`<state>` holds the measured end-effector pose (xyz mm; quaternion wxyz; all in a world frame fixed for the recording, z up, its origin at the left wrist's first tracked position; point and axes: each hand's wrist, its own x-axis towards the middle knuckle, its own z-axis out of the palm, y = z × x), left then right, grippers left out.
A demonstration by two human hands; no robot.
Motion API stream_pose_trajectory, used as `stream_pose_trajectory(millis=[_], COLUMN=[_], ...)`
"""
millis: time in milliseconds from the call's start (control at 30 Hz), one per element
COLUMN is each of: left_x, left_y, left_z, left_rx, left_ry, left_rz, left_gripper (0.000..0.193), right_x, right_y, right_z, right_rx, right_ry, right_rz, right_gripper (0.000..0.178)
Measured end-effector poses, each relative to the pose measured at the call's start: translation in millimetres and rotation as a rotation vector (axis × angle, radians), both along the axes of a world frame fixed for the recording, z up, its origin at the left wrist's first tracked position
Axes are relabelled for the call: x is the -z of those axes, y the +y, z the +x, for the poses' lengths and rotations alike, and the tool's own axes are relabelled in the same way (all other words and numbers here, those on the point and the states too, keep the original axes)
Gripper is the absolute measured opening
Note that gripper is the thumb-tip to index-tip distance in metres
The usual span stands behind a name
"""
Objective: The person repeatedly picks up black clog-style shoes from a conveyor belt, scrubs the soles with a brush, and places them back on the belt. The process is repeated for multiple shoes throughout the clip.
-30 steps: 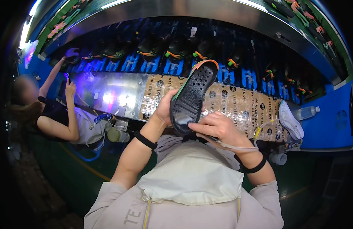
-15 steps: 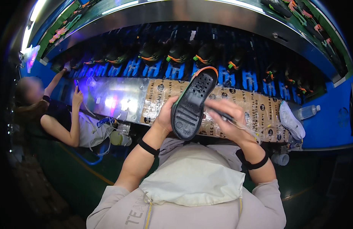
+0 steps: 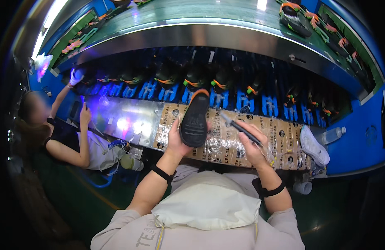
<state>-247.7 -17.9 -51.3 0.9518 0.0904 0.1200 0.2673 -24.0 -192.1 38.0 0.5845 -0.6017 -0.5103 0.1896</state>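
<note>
My left hand (image 3: 175, 139) is wrapped around the heel end of a black shoe sole (image 3: 194, 121) with an orange rim at its toe. The sole stands toe away from me, showing a mostly flat dark face with a few cross lines. My right hand (image 3: 254, 143) grips a slim black pen-like tool (image 3: 245, 130) with a pale tip; a thin cord trails from its back end. That tip points up and left, apart from the sole. Under both hands lies a bench cover of taped brown printed cardboard (image 3: 225, 143).
Dark shoes with orange and green trim (image 3: 167, 77) line blue holders (image 3: 147, 89) behind the bench. A conveyor (image 3: 188, 21) carrying more shoe parts runs above. On the right are a white shoe-shaped piece (image 3: 314, 146) and clear bottle (image 3: 334, 134). A co-worker (image 3: 67, 135) sits left.
The sole has turned from its ridged, hollow face to a flatter one and stands more upright. My right hand has drawn the tool away from the sole. The view has tilted upward.
</note>
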Motion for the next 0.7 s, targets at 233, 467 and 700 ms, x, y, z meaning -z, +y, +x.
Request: stream_pose_trajectory(millis=[233,467,700], left_x=[12,-165,-281], left_y=[-10,18,27], left_z=[-29,41,162], left_rx=[0.132,0.385,0.104], left_ry=[-0.207,-0.035,0.08], left_rz=[0.04,0.568,0.695], left_gripper=[0.085,0.086,0.082], right_x=[128,139,137], right_y=[-6,-20,-20], right_z=[62,62,61], right_rx=[0.391,0.33,0.364], right_ry=[-0.122,-0.233,-0.249], right_rz=[0.062,-0.014,0.04], right_gripper=[0.03,0.032,0.033])
